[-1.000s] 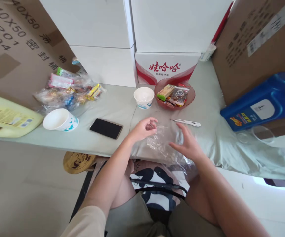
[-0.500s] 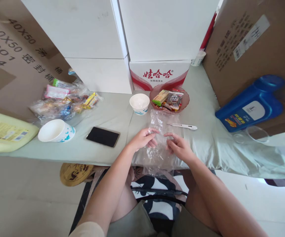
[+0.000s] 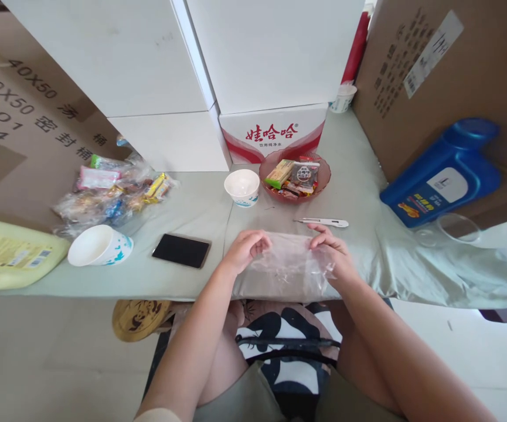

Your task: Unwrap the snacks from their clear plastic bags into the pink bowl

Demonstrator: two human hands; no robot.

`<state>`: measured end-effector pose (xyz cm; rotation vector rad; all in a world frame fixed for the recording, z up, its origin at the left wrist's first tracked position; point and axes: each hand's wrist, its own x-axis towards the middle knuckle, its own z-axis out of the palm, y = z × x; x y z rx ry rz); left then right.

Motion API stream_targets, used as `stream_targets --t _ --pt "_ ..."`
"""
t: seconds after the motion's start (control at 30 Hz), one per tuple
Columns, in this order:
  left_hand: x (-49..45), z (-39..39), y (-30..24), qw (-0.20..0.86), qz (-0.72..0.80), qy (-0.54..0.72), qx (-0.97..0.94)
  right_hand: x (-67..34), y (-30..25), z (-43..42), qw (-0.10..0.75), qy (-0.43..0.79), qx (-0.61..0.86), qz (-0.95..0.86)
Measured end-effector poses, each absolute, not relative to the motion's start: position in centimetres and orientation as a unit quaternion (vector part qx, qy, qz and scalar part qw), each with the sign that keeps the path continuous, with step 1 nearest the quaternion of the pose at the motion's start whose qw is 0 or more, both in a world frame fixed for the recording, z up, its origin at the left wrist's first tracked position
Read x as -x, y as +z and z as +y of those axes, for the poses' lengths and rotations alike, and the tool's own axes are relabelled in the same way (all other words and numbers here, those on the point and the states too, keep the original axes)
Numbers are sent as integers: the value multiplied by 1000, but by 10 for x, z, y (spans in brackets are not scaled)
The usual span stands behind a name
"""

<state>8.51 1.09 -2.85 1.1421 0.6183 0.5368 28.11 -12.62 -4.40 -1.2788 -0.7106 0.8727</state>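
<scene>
A clear plastic bag (image 3: 287,265) is stretched sideways between both hands at the table's near edge. My left hand (image 3: 247,247) pinches its left end with fingers closed. At the right end, my right hand (image 3: 331,251) grips the bag the same way. A white pen-like tool (image 3: 321,222) lies just beyond my right hand. Farther back stand a white paper bowl (image 3: 242,187) and a red dish (image 3: 317,184) holding wrapped snacks.
A black phone (image 3: 181,250) lies left of my left hand, with a second paper bowl (image 3: 99,246), a bag of snacks (image 3: 108,191) and a yellow jug (image 3: 9,253) farther left. A blue jug (image 3: 442,173) lies at the right. Cartons wall the back.
Both hands took hold of the plastic bag and pulled it from a crumpled, upright shape into a flat strip stretched left to right. The camera tilted slightly.
</scene>
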Motion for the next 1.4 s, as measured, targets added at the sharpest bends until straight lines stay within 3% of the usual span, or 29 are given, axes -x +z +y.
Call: stream_targets --t 0.17,0.33,0.5,0.67,0.97,1.17,1.33,1.4 --pt "-90 11 -33 651 325 294 -620 -277 -43 -121 674 457 540 -210" --pt "-93 7 -32 744 317 327 -489 -270 -38 -120 608 465 597 -239" --pt "-94 4 -31 775 364 199 -477 -270 -36 -119 664 436 563 -230" --pt "-91 4 -35 742 389 158 -522 -270 -41 -119 553 520 590 -275" --pt "-85 10 -25 791 320 229 -468 -273 -32 -124 636 501 526 -259" --pt "-90 11 -34 667 361 238 -608 -273 -35 -121 613 462 589 -251" --pt "-95 7 -37 484 431 396 -650 -274 -38 -120 601 391 650 -252" --pt "-97 1 -37 494 403 377 -672 -271 -38 -121 589 352 664 -297"
